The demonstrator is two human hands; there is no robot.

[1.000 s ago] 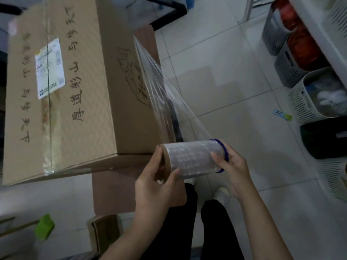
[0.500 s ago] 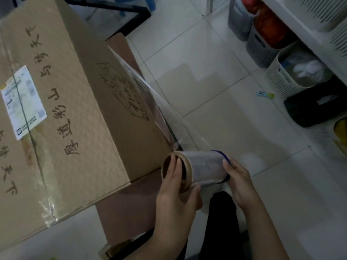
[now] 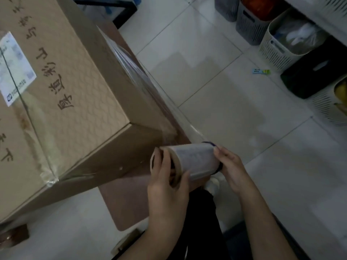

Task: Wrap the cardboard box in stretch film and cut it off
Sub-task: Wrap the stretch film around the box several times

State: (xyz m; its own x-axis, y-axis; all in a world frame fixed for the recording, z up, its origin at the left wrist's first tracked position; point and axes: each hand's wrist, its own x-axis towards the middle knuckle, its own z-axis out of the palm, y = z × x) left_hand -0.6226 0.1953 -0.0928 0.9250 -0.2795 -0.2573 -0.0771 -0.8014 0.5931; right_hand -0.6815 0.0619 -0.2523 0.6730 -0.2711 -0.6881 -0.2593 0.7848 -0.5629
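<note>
A large brown cardboard box (image 3: pixel 71 87) with printed characters and a white label fills the upper left, resting on a brown table (image 3: pixel 122 199). A roll of stretch film (image 3: pixel 197 158) lies sideways just off the box's near right corner. My left hand (image 3: pixel 167 186) grips its cardboard core end, fingers hooked into the tube. My right hand (image 3: pixel 229 166) holds the other end by its blue rim. A clear sheet of film (image 3: pixel 150 87) stretches from the roll up along the box's right side.
White tiled floor (image 3: pixel 216 87) lies to the right. Slatted storage baskets (image 3: pixel 277 45) and a black bin (image 3: pixel 315 72) line the right wall under a shelf. A small blue-green packet (image 3: pixel 261 71) lies on the floor. My dark trouser legs are below the roll.
The view has shifted so the box looms nearer and lower. The roll in both hands has moved along the box's right side toward its near corner, with the film drawn closer against the box.
</note>
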